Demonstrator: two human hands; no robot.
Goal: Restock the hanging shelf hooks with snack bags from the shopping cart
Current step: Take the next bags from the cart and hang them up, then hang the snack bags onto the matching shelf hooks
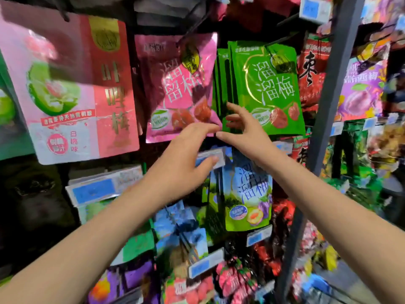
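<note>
head view: left hand (186, 150), right hand (243, 132) fingers (236, 108) released; right touches green 溜溜梅 bags (269, 88)

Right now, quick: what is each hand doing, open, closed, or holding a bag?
Left hand: open, fingers straight, holding nothing.
Right hand: open, spread fingers touching the hanging green bags.

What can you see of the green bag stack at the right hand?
The green bags are glossy, plastic-looking pouches with white lettering, a gold curve and red-brown fruit printed low. Several hang one behind another from a dark hook, fronts facing out and slightly tilted, beside a pink bag. The right hand, fingers spread, touches their lower left edges.
</note>
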